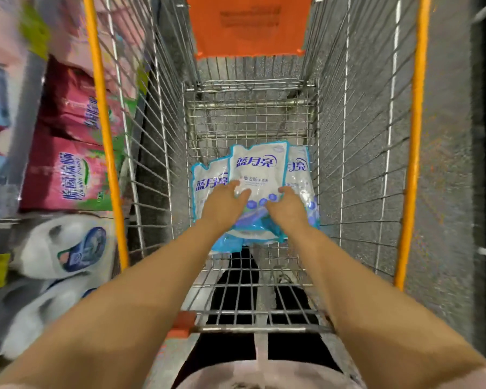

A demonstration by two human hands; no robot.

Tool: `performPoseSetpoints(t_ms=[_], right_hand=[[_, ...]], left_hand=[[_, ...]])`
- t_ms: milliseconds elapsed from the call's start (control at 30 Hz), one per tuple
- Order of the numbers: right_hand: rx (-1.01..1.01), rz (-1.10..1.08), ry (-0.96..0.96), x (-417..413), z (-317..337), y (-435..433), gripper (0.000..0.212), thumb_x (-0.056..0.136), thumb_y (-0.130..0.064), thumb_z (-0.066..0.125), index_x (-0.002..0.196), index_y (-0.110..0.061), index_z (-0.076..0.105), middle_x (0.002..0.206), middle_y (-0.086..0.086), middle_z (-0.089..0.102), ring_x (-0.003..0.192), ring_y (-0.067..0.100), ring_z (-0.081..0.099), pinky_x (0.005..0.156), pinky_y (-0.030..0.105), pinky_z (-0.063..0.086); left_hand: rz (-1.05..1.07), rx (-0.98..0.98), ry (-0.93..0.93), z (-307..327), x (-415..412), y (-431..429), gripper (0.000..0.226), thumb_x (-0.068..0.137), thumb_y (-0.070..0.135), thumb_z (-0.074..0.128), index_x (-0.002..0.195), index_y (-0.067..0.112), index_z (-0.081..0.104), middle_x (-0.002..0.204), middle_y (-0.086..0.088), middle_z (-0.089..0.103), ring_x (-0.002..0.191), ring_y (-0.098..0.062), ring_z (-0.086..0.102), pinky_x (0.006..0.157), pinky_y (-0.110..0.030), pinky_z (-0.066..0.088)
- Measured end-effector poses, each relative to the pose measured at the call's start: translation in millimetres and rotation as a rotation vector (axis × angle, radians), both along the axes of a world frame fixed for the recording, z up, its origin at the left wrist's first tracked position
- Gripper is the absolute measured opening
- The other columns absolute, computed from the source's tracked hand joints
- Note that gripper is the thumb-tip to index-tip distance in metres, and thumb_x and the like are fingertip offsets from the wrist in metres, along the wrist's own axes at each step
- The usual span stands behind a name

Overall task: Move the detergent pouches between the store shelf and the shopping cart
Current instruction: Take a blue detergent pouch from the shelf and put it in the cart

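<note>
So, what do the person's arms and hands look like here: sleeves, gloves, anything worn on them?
The left hand and right hand are bare: no gloves, and no ring, watch or bracelet shows. Both forearms are uncovered, with no sleeve reaching them. A pale pinkish garment shows at the bottom edge, at the torso.

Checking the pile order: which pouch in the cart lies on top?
The middle pouch, under the left hand and right hand; its logo shows whole and it overlaps the left pouch and right pouch.
</note>
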State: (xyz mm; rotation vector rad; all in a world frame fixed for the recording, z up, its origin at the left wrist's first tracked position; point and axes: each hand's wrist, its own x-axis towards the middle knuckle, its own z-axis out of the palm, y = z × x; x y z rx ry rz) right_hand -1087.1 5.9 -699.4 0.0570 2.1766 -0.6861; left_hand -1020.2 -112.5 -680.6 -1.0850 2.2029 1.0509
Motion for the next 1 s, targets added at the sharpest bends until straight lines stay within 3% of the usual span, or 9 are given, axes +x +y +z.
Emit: performPoseSetpoints(t_ms=[167,367,533,633,733,900,1000], right_hand=[[-0.136,0.107,0.109,6,47,-4,0.034,0.087,-0.015,0.056,0.120,-0.010,0.055,0.110,0.014,0.065,0.101,0.028,0.060,0.077,0.027,0.040],[-0.343,0.216,0.325,41,133,10,0.024,0.091,-0.017,0.047,0.109,-0.011,0.063,0.106,0.010,0.067,0.101,0.029,0.060,0.081,0.033,0.043],[-0.624,0.301,0.470,82,241,-3,0.020,0.091,-0.019,0.049,0.106,-0.014,0.061,0.096,0.007,0.068,0.093,0.026,0.059,0.076,0.032,0.041],[-0.846,0.370,0.543,121,306,-23,0.011,0.090,-0.019,0.053,0.097,-0.016,0.061,0.069,-0.006,0.058,0.076,0.021,0.055,0.069,0.033,0.039],[-1.020,0.484,0.602,174,361,-43,0.010,0.090,-0.020,0.055,0.095,-0.015,0.061,0.071,-0.005,0.059,0.080,0.023,0.060,0.070,0.035,0.042],[-1.312,0.650,0.581,285,435,-69,0.009,0.091,-0.025,0.054,0.093,-0.018,0.059,0.071,-0.009,0.058,0.073,0.016,0.058,0.067,0.032,0.043],[-1.452,0.743,0.567,364,473,-84,0.004,0.092,-0.024,0.054,0.088,-0.023,0.054,0.064,-0.012,0.053,0.063,0.008,0.052,0.059,0.019,0.038]], left_hand=[[0.027,-0.083,0.127,47,7,20,0.041,0.096,0.036,0.045,0.130,0.014,0.054,0.125,-0.013,0.057,0.117,-0.026,0.051,0.089,-0.027,0.035],[0.198,-0.225,0.325,131,42,62,0.035,0.096,0.037,0.043,0.100,0.012,0.067,0.100,-0.014,0.066,0.096,-0.031,0.057,0.066,-0.029,0.029],[0.379,-0.459,0.599,239,88,63,0.035,0.093,0.036,0.046,0.096,0.012,0.071,0.098,-0.011,0.070,0.096,-0.026,0.061,0.077,-0.031,0.037],[0.489,-0.637,0.721,303,133,49,0.026,0.093,0.028,0.051,0.088,0.013,0.072,0.086,-0.010,0.070,0.086,-0.024,0.061,0.068,-0.031,0.033],[0.625,-0.760,0.826,360,190,40,0.027,0.092,0.025,0.054,0.066,0.020,0.061,0.060,0.003,0.057,0.068,-0.015,0.051,0.059,-0.029,0.028],[0.781,-0.905,1.005,432,309,31,0.024,0.085,0.032,0.051,0.070,0.018,0.062,0.062,0.004,0.058,0.061,-0.009,0.048,0.063,-0.030,0.038],[0.810,-1.058,0.989,472,392,28,0.022,0.086,0.031,0.051,0.071,0.019,0.062,0.064,0.006,0.058,0.063,-0.008,0.051,0.063,-0.028,0.039]])
